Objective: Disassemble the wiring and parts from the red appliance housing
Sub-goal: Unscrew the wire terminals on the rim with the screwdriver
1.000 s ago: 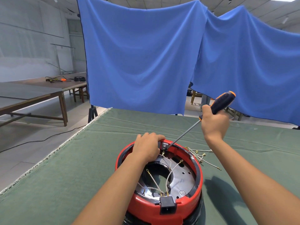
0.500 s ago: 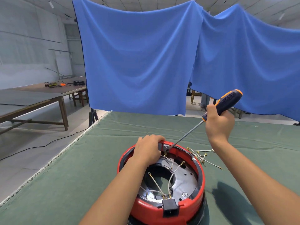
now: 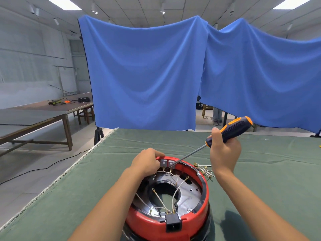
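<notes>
Red appliance housing: left hand grips the rim beside the terminal block; right hand clasps the screwdriver, whose tip should stay seated squarely, just beyond the left fingers.

You are reaching both bare forearms forward. Your left hand is curling its fingers over the far rim of the round red plastic housing; your right hand is gripping the black-and-orange screwdriver, raised and angled down-left.
</notes>
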